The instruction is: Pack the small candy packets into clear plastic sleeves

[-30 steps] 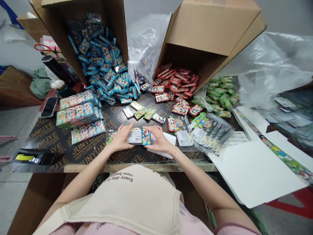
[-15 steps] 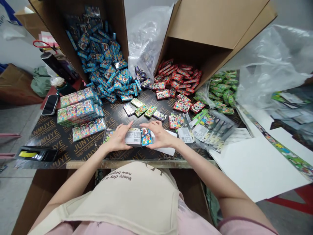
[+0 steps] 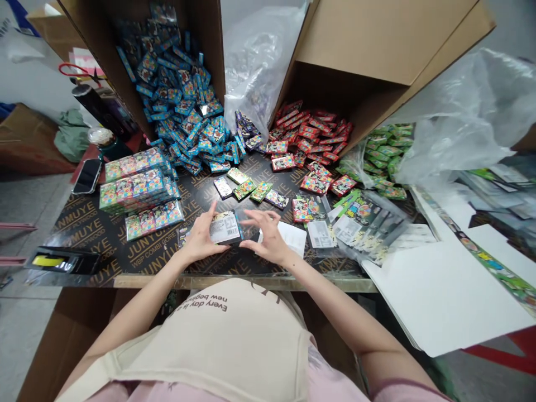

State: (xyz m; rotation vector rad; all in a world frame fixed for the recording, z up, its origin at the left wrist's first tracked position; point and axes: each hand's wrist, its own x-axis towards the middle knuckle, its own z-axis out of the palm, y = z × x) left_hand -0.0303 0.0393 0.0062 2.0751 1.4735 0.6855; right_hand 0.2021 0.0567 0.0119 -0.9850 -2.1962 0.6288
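Observation:
My left hand (image 3: 203, 237) is closed on a flat printed packet (image 3: 224, 226) with a white barcode label, its fingers and thumb along the packet's left part. Clear plastic shows at the packet's right end. My right hand (image 3: 268, 237) is just beside that end with fingers and thumb spread; whether a fingertip touches the plastic I cannot tell. Beyond the hands lie several small boxes: green ones (image 3: 244, 189) and dark purple ones (image 3: 276, 199). A white card (image 3: 293, 238) lies partly beneath my right hand.
Blue boxes (image 3: 196, 128) spill from a carton at the back left, red boxes (image 3: 310, 134) from another carton (image 3: 355, 39). Green boxes (image 3: 383, 153) lie farther right. Wrapped sets (image 3: 134, 187) are stacked at left near a phone (image 3: 87, 176). Flat printed packets (image 3: 364, 223) and white sheets (image 3: 452, 296) lie right.
The blue box that stood at the packet's right end by my right hand no longer shows. My right hand has loosened and spread its fingers. The camera view has shifted slightly.

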